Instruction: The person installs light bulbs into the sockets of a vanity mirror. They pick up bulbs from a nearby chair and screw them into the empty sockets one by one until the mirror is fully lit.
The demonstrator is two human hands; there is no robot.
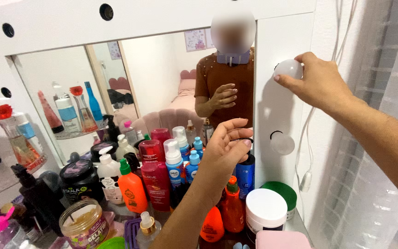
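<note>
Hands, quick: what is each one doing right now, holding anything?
Left hand: open, fingers loosely curled, holding nothing, raised above the bottles.
Right hand: closed around the round white bulb on the mirror frame.

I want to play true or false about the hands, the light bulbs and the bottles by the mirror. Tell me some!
1. The right hand holds a round white bulb on the mirror frame. True.
2. The left hand holds the orange bottle. False: its grip is empty and open above the bottles.
3. A second round bulb sits lower on the frame. True.
4. The open jar stands at the right. False: it stands at the left front.
</note>
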